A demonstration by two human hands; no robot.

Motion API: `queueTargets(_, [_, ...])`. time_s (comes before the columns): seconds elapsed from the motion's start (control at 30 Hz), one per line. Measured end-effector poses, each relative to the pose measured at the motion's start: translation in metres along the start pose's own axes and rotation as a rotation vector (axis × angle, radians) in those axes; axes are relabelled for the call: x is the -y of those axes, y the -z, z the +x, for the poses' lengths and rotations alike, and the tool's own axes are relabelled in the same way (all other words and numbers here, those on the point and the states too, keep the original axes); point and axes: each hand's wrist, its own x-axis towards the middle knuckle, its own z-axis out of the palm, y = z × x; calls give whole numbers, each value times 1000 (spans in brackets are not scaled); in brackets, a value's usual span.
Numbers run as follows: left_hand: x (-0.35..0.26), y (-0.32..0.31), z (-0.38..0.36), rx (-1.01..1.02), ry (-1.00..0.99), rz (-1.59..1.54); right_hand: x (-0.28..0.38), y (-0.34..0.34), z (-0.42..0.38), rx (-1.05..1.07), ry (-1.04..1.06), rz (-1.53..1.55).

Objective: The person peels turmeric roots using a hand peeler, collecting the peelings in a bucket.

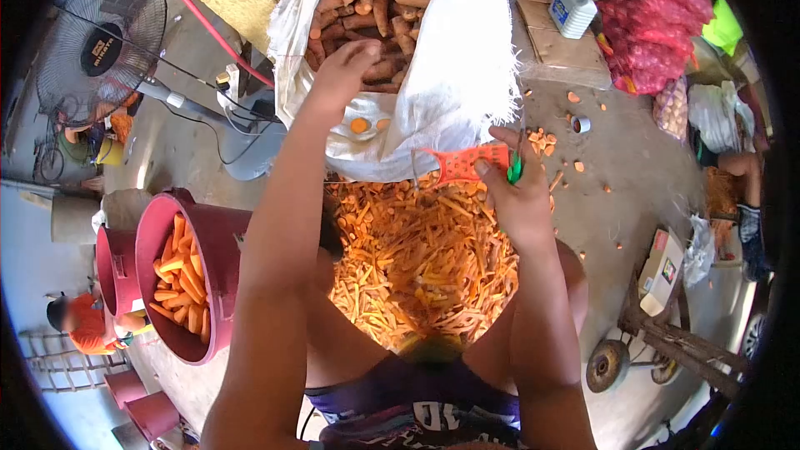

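Observation:
An open white sack [467, 42] at the top centre holds unpeeled carrots [379, 4]. Over the sack's mouth is my left hand [343, 75], fingers apart, near the carrots and holding nothing that shows. My right hand [518, 187] grips an orange peeler [471, 165] with a green part beside the fingers. Below both hands, between the knees, lies a large heap of orange peelings [417, 258]. Two cut carrot ends [359, 126] show on the sack's near side.
Left, a red tub [221, 283] holds peeled carrots [179, 275]; a fan [102, 48] stands behind. A person in orange [87, 325] is far left. Right are a hand trolley [679, 342], red net sacks [650, 17], a white jug [572, 8] and another person's leg [746, 179].

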Motion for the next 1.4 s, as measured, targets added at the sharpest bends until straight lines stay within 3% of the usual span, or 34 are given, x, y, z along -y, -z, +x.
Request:
queueTargets(0.07, [39,-2,69,-3,-133,713,-9,-2,10,-22,143,-81])
queueTargets(0.1, [57,-12,93,-5,7,806,-8,-5,14,-6,145,-75])
queueTargets(0.17, [36,-37,82,94,165,1218,0,-5,17,30,244,-287])
queueTargets(0.2, [36,-39,86,95,168,1218,5,-5,17,41,115,-282])
queueTargets(0.3, [37,-41,93,194,145,1314,6,-6,19,28,122,-242])
queueTargets(0.37, [43,-25,91,-34,-90,1268,3,-3,18,19,172,-276])
queueTargets(0.43, [17,4,61,-115,-265,633,-1,-2,13,18,232,-305])
queueTargets(0.47, [5,10,34,-292,-297,477,-5,-1,10,59,277,-374])
queueTargets(0.5, [17,28,24,-293,-309,219,-7,-1,5,98,318,-441])
queueTargets(0.57, [9,36,-43,-163,-101,-245,-6,-4,-11,141,359,-451])
queueTargets(0.7, [9,14,-169,-14,106,-370,-11,-25,-44,272,363,-492])
queueTargets(0.8, [33,-6,-226,82,107,-261,-22,-43,-52,294,311,-604])
queueTargets(0.87, [45,-21,-256,21,31,87,-20,-50,-70,296,317,-628])
queueTargets(0.9, [39,-25,-270,29,24,76,-11,-55,-77,311,372,-625])
queueTargets(0.97, [21,-27,-293,100,-119,389,-6,-53,-79,319,432,-631])
queueTargets(1.03, [29,-28,-301,97,-159,534,-28,-56,-75,424,134,-858])
queueTargets(1.1, [30,-27,-305,25,-173,-151,-34,-49,-73,427,191,-848])
queueTargets(1.13, [21,-25,-308,-36,-9,-272,-20,-45,-78,505,195,-705])
queueTargets(1.17, [27,-23,-307,-48,1,-270,-14,-43,-81,582,196,-560])
queueTargets(1.23, [51,-24,-302,-123,172,-787,-13,-39,-88,544,203,-462])
queueTargets(1.3, [71,-33,-303,-196,228,-829,-8,-29,-97,469,136,-238])
queueTargets(1.4, [98,-50,-305,-104,260,-1169,-15,-34,-111,478,134,-313])
